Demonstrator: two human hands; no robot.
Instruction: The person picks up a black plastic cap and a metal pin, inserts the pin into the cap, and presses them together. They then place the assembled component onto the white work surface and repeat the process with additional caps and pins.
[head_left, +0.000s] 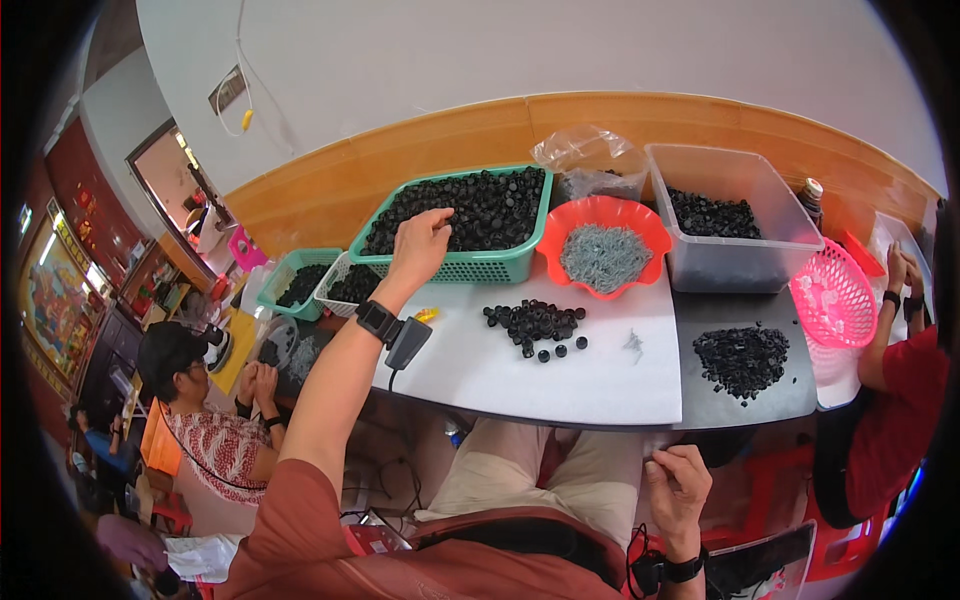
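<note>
Over green basket [490, 266], left hand [424, 238]

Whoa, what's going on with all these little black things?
Someone's left hand is at the big green basket of black parts, and the right hand is low by the table. I can't tell whether either holds anything. A black heap lies on the white sheet, and the red bowl holds grey bits.

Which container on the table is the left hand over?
The large green basket, heaped with black parts. The left hand is over it; the smaller green basket sits farther left, the clear bin and red bowl to the right.
</note>
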